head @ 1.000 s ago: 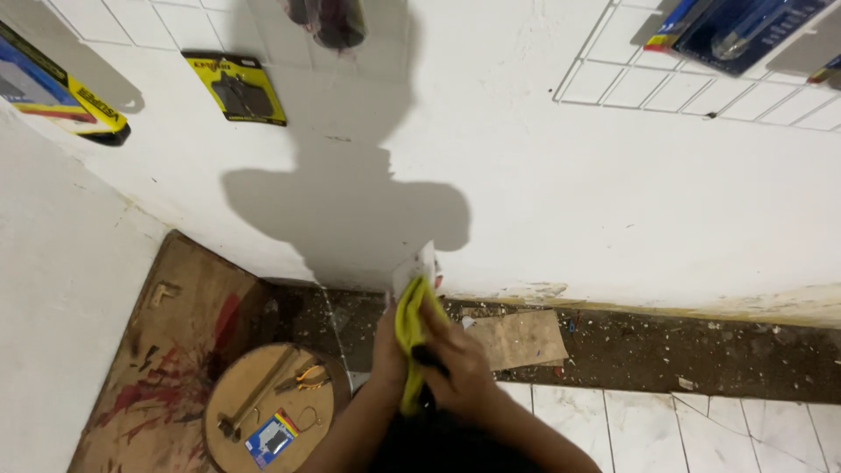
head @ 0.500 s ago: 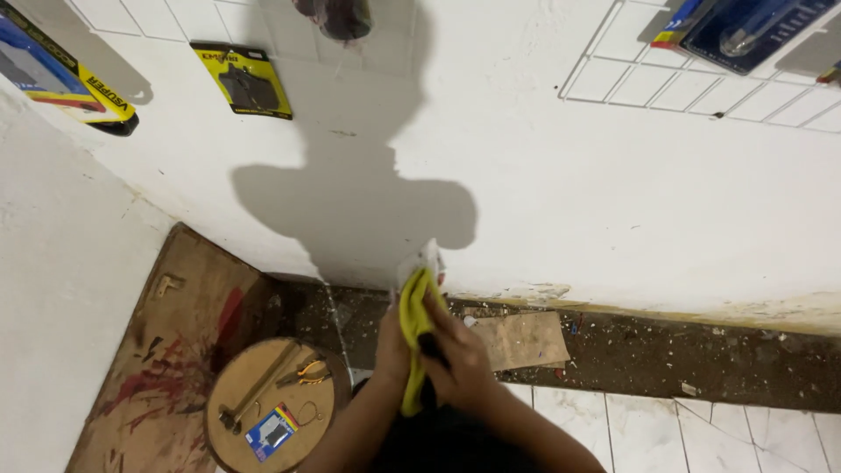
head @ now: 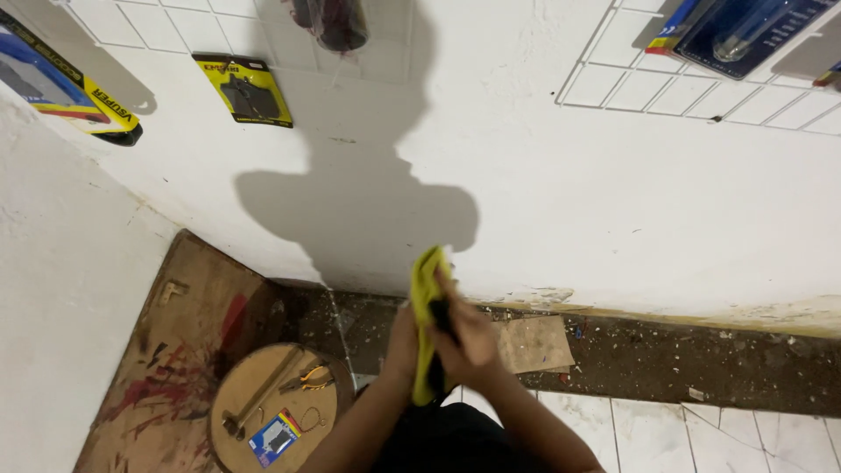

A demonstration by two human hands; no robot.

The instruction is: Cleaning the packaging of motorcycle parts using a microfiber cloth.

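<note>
white plastered wall (head: 613,219), carrying white wire grid racks (head: 701,96) hung with carded packages in yellow, blue and black. dark dirt strip of floor (head: 683,359) along the wall's foot, littered with chips; pale floor tiles (head: 701,438) nearer the viewer. paint-stained wooden board (head: 184,333) leaning in the corner. round wooden stool top (head: 254,385) serving as a surface, bearing a hammer (head: 258,398), yellow-handled pliers (head: 308,377) and a small blue card packet (head: 273,436). flat cardboard scrap (head: 534,343) on the dirt. yellow cloth (head: 426,298), held in mid-air in front of the wall above the floor edge, draped lengthwise between both hands; judged light, soft, limp, not fragile, best gathered in a bunch at mid-length. left hand (head: 405,337) closed around the cloth's lower part; right hand (head: 469,343) clenched over cloth and a small dark object (head: 443,317), kind not discernible.
</note>
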